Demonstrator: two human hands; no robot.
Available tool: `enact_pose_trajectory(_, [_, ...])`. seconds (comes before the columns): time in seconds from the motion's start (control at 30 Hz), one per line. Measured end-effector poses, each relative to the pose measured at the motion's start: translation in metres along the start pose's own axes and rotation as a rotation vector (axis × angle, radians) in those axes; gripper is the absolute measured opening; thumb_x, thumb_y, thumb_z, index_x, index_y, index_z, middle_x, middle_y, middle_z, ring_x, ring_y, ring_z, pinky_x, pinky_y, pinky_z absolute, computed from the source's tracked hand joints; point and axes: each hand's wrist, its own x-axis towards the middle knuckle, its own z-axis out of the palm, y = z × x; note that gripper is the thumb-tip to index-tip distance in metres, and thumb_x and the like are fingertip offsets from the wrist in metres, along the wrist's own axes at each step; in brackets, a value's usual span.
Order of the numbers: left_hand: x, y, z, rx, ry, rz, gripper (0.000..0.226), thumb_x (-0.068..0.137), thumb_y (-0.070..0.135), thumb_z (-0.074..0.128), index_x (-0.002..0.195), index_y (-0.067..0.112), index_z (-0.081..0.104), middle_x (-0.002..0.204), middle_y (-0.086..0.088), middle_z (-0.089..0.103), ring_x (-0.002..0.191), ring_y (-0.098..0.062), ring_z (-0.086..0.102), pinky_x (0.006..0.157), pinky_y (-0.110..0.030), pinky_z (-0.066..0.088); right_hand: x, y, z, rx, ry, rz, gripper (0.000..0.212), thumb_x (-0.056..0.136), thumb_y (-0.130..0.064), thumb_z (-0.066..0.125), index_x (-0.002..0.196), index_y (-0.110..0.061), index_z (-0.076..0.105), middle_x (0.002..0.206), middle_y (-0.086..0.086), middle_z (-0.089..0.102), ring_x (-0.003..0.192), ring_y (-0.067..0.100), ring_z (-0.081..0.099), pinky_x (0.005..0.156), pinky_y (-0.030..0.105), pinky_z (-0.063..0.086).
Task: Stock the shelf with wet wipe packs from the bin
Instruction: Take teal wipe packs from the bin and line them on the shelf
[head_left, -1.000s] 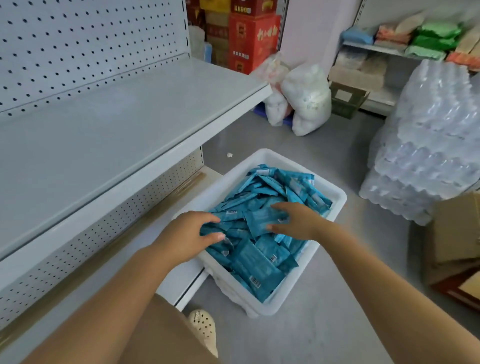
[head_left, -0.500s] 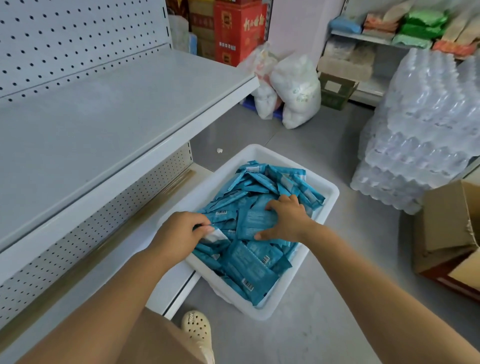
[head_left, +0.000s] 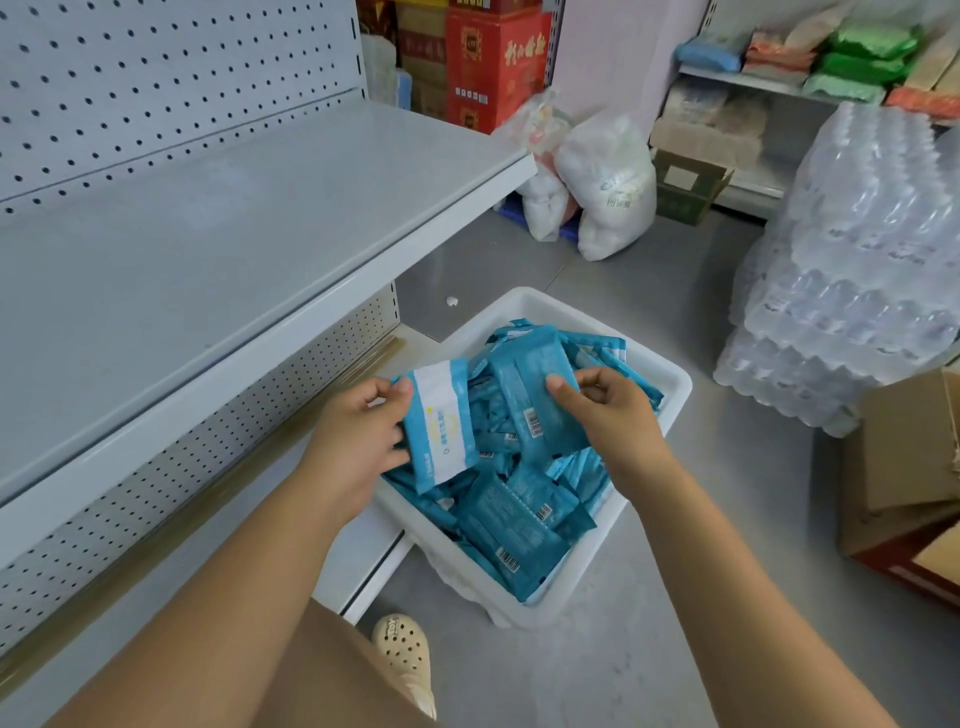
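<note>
A white plastic bin (head_left: 670, 387) on the floor holds several blue wet wipe packs (head_left: 511, 530). My left hand (head_left: 358, 441) grips one pack (head_left: 441, 423) by its left edge, white label side up, just above the bin. My right hand (head_left: 610, 410) pinches a second pack (head_left: 535, 400), barcode side up, raised over the pile. The grey metal shelf (head_left: 208, 244) to the left is bare, its front edge level with and left of my left hand.
A lower shelf base (head_left: 358, 551) touches the bin's left side. Shrink-wrapped water bottles (head_left: 852, 270) are stacked on the right, a cardboard box (head_left: 904, 478) at the right edge. White bags (head_left: 608, 187) and red cartons (head_left: 493, 57) stand behind. My shoe (head_left: 405, 654) is near the bin.
Both hands have lifted out of the pile, each now holding one pack above the bin. The left pack has turned label side up.
</note>
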Motion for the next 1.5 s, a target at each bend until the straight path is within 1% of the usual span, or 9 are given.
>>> enact_pose_trajectory(0.1, [-0.01,0.002,0.003,-0.216,-0.028,-0.072,0.013,0.103,0.022,0.052,0.096,0.012,0.053,0.112,-0.014,0.074,0.101,-0.031,0.073,0.085,-0.052,0.057,-0.029,-0.009,0.024,0.131,0.064,-0.093,0.032,0.09,-0.025,0.076,0.098,0.0,0.058,0.094,0.006,0.078,0.088,0.023,0.076,0.075,0.04,0.063])
enact_pose_trajectory(0.33, [-0.036,0.006,0.008,-0.406,-0.098,-0.07,0.031,0.106,0.023,0.044,0.132,0.007,0.048,0.115,-0.018,0.072,0.104,-0.035,0.071,0.086,-0.052,0.056,-0.054,0.011,0.067,0.075,-0.158,-0.218,0.008,0.092,-0.02,0.071,0.097,-0.016,0.076,0.122,-0.011,0.072,0.118,0.007,0.065,0.107,0.043,0.049])
enact_pose_trajectory(0.5, [-0.045,0.007,-0.004,-0.385,-0.119,-0.042,0.033,0.106,0.025,0.044,0.133,0.007,0.051,0.118,-0.017,0.071,0.107,-0.033,0.07,0.091,-0.051,0.055,-0.055,-0.002,0.062,-0.013,-0.154,-0.286,0.022,0.088,-0.022,0.076,0.11,-0.019,0.074,0.125,-0.013,0.069,0.114,0.008,0.064,0.101,0.042,0.053])
enact_pose_trajectory(0.6, [-0.049,0.008,-0.009,-0.378,-0.138,-0.019,0.033,0.105,0.027,0.044,0.132,0.008,0.049,0.122,-0.017,0.069,0.11,-0.033,0.069,0.089,-0.05,0.058,-0.055,-0.011,0.061,-0.18,-0.15,-0.256,0.055,0.079,-0.042,0.081,0.129,-0.032,0.06,0.134,-0.02,0.058,0.122,0.003,0.054,0.099,0.028,0.05])
enact_pose_trajectory(0.7, [-0.053,0.012,-0.017,-0.369,-0.164,0.008,0.037,0.102,0.033,0.045,0.132,0.013,0.052,0.125,-0.016,0.068,0.112,-0.031,0.069,0.084,-0.044,0.061,-0.058,-0.02,0.062,-0.13,-0.221,-0.2,0.059,0.078,-0.037,0.083,0.13,-0.025,0.058,0.125,-0.016,0.064,0.115,0.001,0.059,0.082,0.011,0.051])
enact_pose_trajectory(0.83, [-0.062,0.021,-0.026,-0.26,-0.201,0.057,0.048,0.093,0.039,0.057,0.136,0.019,0.054,0.126,-0.01,0.069,0.115,-0.027,0.068,0.093,-0.044,0.057,-0.064,-0.027,0.075,0.025,-0.221,-0.162,0.048,0.072,-0.03,0.086,0.113,-0.015,0.065,0.107,-0.003,0.075,0.097,0.01,0.072,0.076,0.026,0.061])
enact_pose_trajectory(1.0, [-0.074,0.027,-0.042,-0.197,-0.019,0.13,0.031,0.096,0.012,0.062,0.127,0.015,0.061,0.114,-0.009,0.074,0.105,-0.025,0.072,0.093,-0.044,0.056,-0.071,-0.033,0.097,0.13,-0.223,-0.144,0.044,0.075,-0.026,0.086,0.112,-0.012,0.065,0.105,0.001,0.076,0.093,0.015,0.074,0.069,0.024,0.058])
enact_pose_trajectory(1.37, [-0.123,0.074,-0.117,-0.138,0.313,0.362,0.018,0.095,0.02,0.066,0.113,0.021,0.066,0.098,-0.005,0.078,0.089,-0.022,0.076,0.073,-0.036,0.061,-0.081,-0.084,0.156,0.201,-0.271,-0.276,0.041,0.083,-0.022,0.082,0.117,-0.011,0.063,0.11,0.002,0.076,0.101,0.018,0.073,0.086,0.032,0.06])
enact_pose_trajectory(1.5, [-0.138,0.093,-0.16,-0.159,0.47,0.407,0.02,0.091,0.025,0.07,0.109,0.016,0.068,0.096,-0.003,0.078,0.088,-0.021,0.076,0.078,-0.04,0.06,-0.091,-0.111,0.197,0.22,-0.378,-0.308,0.036,0.081,-0.017,0.084,0.112,-0.013,0.066,0.105,-0.001,0.078,0.097,0.014,0.074,0.077,0.024,0.058])
